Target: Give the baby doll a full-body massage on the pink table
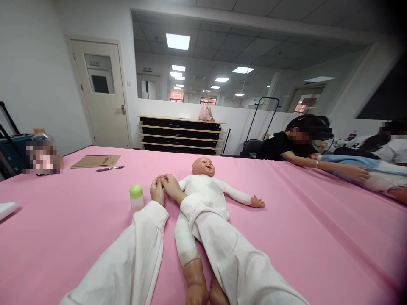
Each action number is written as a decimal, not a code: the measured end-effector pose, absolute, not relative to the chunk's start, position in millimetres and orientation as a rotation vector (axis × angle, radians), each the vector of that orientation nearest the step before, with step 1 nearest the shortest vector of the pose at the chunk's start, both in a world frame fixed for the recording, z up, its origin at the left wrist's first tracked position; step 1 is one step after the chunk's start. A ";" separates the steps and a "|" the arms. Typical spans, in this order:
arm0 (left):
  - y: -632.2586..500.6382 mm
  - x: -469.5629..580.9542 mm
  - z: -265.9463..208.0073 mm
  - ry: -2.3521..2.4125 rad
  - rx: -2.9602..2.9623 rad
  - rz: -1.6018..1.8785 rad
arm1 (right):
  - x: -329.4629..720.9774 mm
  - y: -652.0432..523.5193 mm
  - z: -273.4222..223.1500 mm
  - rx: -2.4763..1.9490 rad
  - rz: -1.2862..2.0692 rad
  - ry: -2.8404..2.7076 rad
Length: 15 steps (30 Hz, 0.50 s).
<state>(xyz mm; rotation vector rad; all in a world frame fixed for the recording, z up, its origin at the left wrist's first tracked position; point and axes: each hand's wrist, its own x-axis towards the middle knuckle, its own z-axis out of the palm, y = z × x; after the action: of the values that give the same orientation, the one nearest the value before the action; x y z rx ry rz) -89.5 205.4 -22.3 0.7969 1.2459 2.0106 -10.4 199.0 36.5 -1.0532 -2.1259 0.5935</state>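
Observation:
A baby doll (206,195) in a white cloth body lies on its back, its head away from me. Its arm on the image's left runs behind my hands, and that doll hand is hidden by my fingers. My left hand (157,191) and my right hand (172,188) meet there with curled fingertips, closed around the end of the doll's arm. My right sleeve crosses over the doll's belly and one leg. Just left of my left hand stands a small clear jar with a green lid (136,197). The doll's other arm stretches out to the right, its palm uncovered.
A pink cloth (305,228) covers the table. Toward the far left are a brown notebook (97,161), a pen (110,168) and a bottle with an orange cap (40,148). At right, another person (295,140) leans over the table, arms on a blue-and-white cloth (352,163).

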 end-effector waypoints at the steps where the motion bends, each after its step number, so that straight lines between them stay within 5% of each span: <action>1: 205.2 -89.9 -21.7 1.257 0.757 2.004 | -11.2 198.1 36.4 -1.054 0.590 -2.134; 15: 193.6 -87.0 -9.9 0.899 0.624 2.001 | -12.3 191.2 43.4 -1.125 0.662 -2.008</action>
<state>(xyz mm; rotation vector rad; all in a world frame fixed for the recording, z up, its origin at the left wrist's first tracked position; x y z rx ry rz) -87.0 193.6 -9.9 0.6241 0.8993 2.0011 -12.3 191.2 43.4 -1.1248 -2.0080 0.6617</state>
